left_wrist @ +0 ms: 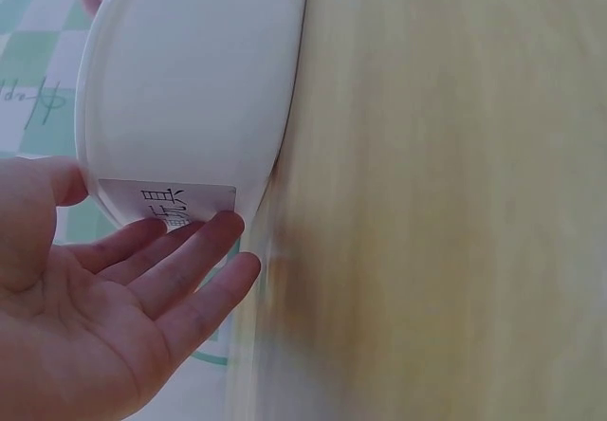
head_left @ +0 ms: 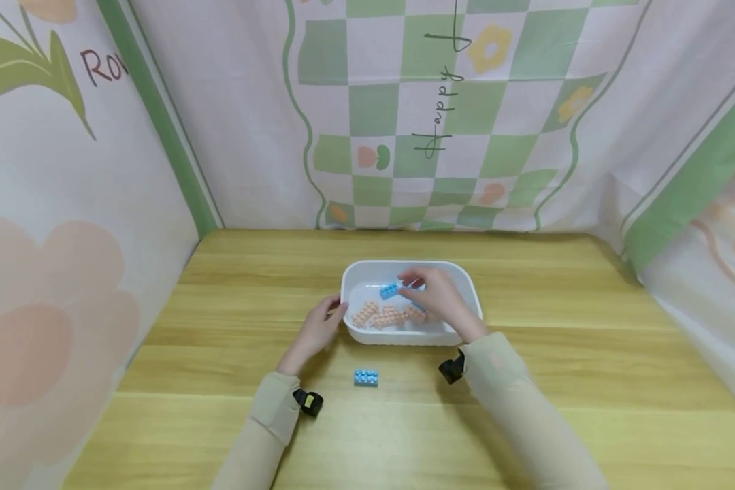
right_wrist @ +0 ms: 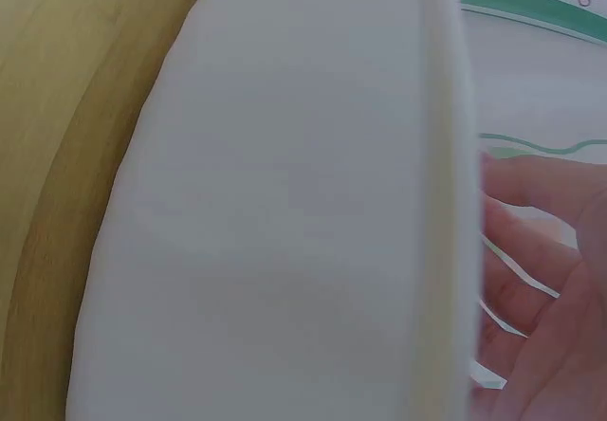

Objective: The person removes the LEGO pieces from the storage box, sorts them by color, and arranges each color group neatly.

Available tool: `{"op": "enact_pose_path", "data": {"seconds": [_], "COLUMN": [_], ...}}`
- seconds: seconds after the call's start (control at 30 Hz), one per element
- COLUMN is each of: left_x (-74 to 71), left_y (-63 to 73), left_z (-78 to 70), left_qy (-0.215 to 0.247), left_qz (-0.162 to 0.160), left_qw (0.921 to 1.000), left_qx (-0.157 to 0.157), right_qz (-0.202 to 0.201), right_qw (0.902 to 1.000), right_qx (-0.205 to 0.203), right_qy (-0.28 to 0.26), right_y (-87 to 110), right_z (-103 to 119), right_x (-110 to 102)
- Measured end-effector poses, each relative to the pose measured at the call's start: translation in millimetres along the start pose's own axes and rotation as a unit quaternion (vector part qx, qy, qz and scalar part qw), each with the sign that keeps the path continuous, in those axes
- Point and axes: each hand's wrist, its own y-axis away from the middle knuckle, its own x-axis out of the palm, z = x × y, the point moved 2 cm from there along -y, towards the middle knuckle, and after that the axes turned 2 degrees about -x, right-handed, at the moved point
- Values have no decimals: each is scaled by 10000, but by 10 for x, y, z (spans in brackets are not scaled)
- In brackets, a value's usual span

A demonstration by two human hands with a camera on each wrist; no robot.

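Observation:
A white plastic bin (head_left: pixel 367 336) stands on the table, with blue bricks (head_left: pixel 389 291) and several peach bricks (head_left: pixel 387 316) inside. My left hand (head_left: pixel 320 327) touches the bin's left end. In the left wrist view its thumb meets the rim, and its lightly bent fingers (left_wrist: pixel 194 265) rest against the label (left_wrist: pixel 166 198). Inside the bin, my right hand (head_left: pixel 435 294) hovers over the blue bricks, thumb and forefinger apart. The bin wall hides its fingertips in the right wrist view. One blue brick (head_left: pixel 365 378) lies on the table in front of the bin.
The wooden table (head_left: pixel 233 401) meets a printed curtain (head_left: pixel 441 109) at the back. Printed cloth also hangs along the left and right sides. Each wrist wears a black strap; the left one (head_left: pixel 309 401) has a yellow patch.

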Motion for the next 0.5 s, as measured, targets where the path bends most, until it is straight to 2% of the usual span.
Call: {"op": "enact_pose_path", "data": {"seconds": [0.07,0.3,0.5], "left_x": [0,9,-2], "left_y": [-4,-8,-3], "left_z": [2,14,3], "left_qy": [25,17,36], "left_qz": [-1,-57,-89], "left_qw": [10000,9998,9997], "left_qx": [-28,181,225], "right_qz": [83,357,495], "right_qw": [10000,9988,9979], "right_qx": [5,331,407], "right_qy": [5,52,54], "right_y": [-42,-147,-255], "right_z": [-15,-100,-186], "right_x": [31,116,167]}}
